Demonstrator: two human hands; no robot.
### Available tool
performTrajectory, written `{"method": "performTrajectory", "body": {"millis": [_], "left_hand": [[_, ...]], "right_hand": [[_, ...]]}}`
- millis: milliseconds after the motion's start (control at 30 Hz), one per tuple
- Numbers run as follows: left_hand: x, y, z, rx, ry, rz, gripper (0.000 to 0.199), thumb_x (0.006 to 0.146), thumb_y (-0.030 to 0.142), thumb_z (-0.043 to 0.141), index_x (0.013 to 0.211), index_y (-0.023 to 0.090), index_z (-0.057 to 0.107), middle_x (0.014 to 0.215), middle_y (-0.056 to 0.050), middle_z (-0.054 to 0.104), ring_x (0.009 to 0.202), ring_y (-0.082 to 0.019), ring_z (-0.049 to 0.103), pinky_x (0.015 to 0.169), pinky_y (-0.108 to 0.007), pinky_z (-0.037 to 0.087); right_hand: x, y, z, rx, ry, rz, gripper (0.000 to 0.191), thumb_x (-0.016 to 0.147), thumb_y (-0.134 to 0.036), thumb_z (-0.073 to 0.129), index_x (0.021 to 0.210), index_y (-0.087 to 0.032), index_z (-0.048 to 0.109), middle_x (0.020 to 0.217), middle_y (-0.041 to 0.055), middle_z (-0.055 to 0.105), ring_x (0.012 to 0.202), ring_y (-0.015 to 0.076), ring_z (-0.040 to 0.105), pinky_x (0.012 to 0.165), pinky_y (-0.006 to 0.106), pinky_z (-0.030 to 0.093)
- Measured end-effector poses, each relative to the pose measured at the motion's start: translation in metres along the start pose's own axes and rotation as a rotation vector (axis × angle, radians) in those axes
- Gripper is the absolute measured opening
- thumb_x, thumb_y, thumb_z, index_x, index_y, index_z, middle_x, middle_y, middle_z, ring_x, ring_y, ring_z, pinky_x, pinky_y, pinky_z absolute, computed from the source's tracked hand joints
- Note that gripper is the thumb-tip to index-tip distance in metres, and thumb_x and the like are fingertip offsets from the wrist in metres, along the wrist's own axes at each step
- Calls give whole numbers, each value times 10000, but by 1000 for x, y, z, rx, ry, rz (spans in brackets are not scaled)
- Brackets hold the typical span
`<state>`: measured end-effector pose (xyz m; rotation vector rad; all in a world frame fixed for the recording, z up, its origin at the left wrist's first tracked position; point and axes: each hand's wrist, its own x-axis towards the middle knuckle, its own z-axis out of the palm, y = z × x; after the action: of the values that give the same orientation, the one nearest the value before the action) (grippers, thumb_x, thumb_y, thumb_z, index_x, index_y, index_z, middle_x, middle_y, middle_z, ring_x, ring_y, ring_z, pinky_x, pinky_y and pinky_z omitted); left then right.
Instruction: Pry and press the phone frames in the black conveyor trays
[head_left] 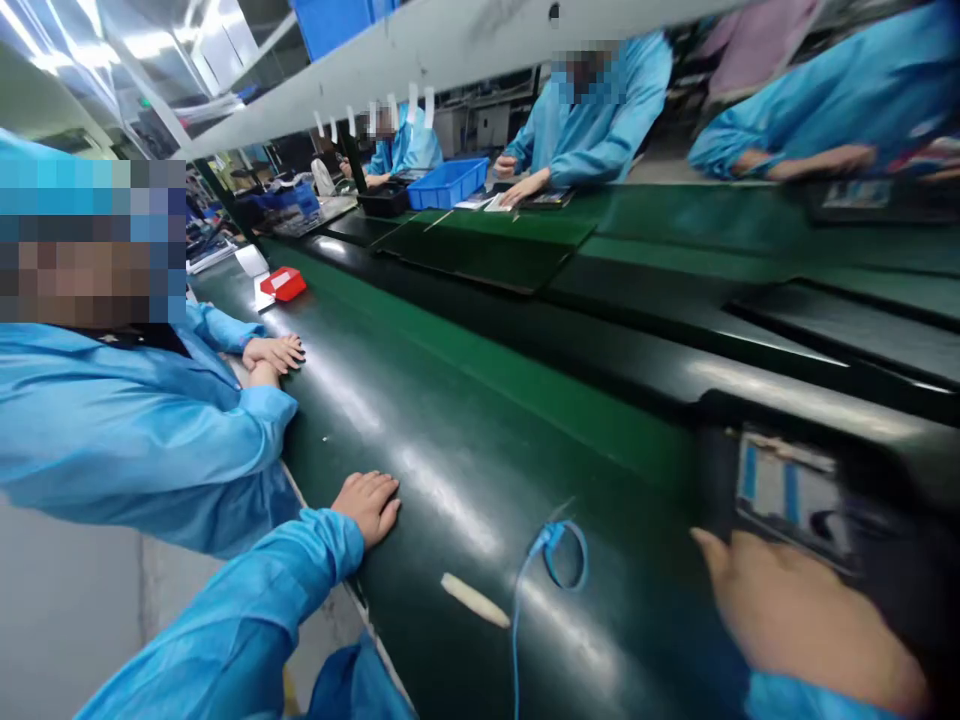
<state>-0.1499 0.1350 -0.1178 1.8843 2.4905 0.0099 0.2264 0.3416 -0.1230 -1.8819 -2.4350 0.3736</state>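
My left hand point(367, 508) lies palm down on the green bench top near its front edge, fingers flat, with nothing held. On the right, my right hand point(810, 620) is blurred by motion and grips the near side of a black tray point(720, 430); its fingertips are not clear. In the tray lies a flat electronic device point(791, 490) with silver and blue strips, partly covered by the hand. Between my hands are a blue wrist strap point(566, 560) with its cord and a pale, slim, pointed stick point(475, 600).
A co-worker in a blue coat point(135, 420) sits at the left, hands on the bench. A red bin point(283, 284) stands beyond. A raised dark track point(630, 370) runs along the bench. Across are other workers, a blue bin point(448, 184) and an overhead beam point(450, 65).
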Motion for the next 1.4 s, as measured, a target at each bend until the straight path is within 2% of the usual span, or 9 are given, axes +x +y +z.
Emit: {"method": "performTrajectory", "body": {"millis": [100, 200, 367, 500, 633, 833, 1000, 1200, 1400], "left_hand": [[4, 16, -3, -40, -7, -88, 295, 800, 322, 443, 1030, 200, 581, 1088, -75, 584, 1069, -230, 485, 934, -413, 326], [11, 55, -6, -87, -15, -124, 307, 851, 269, 339, 962, 164, 604, 1009, -95, 607, 1000, -229, 514, 939, -427, 317], [-17, 115, -12, -232, -129, 163, 415, 869, 416, 312, 1161, 184, 493, 1114, -71, 552, 1056, -226, 460, 942, -382, 325], [-47, 104, 1, -165, -225, 378, 476, 795, 501, 450, 1199, 249, 468, 1251, -83, 448, 1141, -300, 382, 996, -476, 220], [-50, 91, 19, -159, -150, 426, 478, 799, 499, 443, 1208, 252, 458, 1263, -93, 433, 1158, -293, 368, 1012, -462, 189], [-43, 103, 20, -263, -147, 260, 387, 837, 331, 424, 1210, 227, 437, 973, -68, 565, 963, -214, 478, 918, -377, 319], [-38, 110, 23, -337, -153, 146, 349, 837, 303, 412, 1177, 239, 454, 878, -58, 566, 885, -205, 481, 817, -362, 363], [-40, 104, 24, -318, -79, 162, 356, 806, 351, 469, 1151, 259, 469, 883, -50, 556, 883, -207, 475, 818, -363, 368], [-56, 105, 2, -504, -119, 149, 437, 793, 387, 490, 1175, 177, 471, 1018, -90, 562, 970, -220, 467, 916, -356, 325]], "right_hand": [[-42, -26, 6, -181, -68, -176, 371, 800, -508, 335, 821, -203, 545, 800, 135, 550, 662, 266, 561, 611, 390, 383], [-82, -57, 10, -205, -151, -165, 376, 853, -473, 306, 804, -194, 553, 785, 106, 573, 678, 241, 567, 612, 356, 410], [-116, -105, 6, -225, -204, -50, 369, 893, -389, 284, 883, -161, 574, 891, 118, 585, 794, 229, 567, 608, 299, 418], [-119, -112, 4, -160, -132, 51, 379, 885, -418, 306, 1031, -180, 562, 968, 108, 591, 836, 232, 563, 664, 311, 431], [-99, -123, 1, -41, -11, 16, 391, 896, -383, 273, 1171, -209, 490, 1095, 87, 558, 921, 201, 549, 758, 283, 421], [-51, -145, -8, -20, -273, 134, 403, 853, -302, 333, 1214, -182, 465, 1003, 126, 607, 908, 242, 578, 751, 337, 429], [-41, -138, -17, 3, -283, 85, 407, 773, -218, 362, 1131, -155, 545, 1016, 114, 609, 902, 222, 583, 752, 315, 439], [-81, -112, -6, 470, -104, 174, 422, 724, -364, 351, 997, -174, 609, 964, 78, 625, 900, 225, 570, 773, 315, 437], [-148, -116, -21, 671, -126, 139, 494, 600, -550, 430, 911, -214, 616, 999, 45, 618, 974, 249, 538, 865, 352, 402]]}}
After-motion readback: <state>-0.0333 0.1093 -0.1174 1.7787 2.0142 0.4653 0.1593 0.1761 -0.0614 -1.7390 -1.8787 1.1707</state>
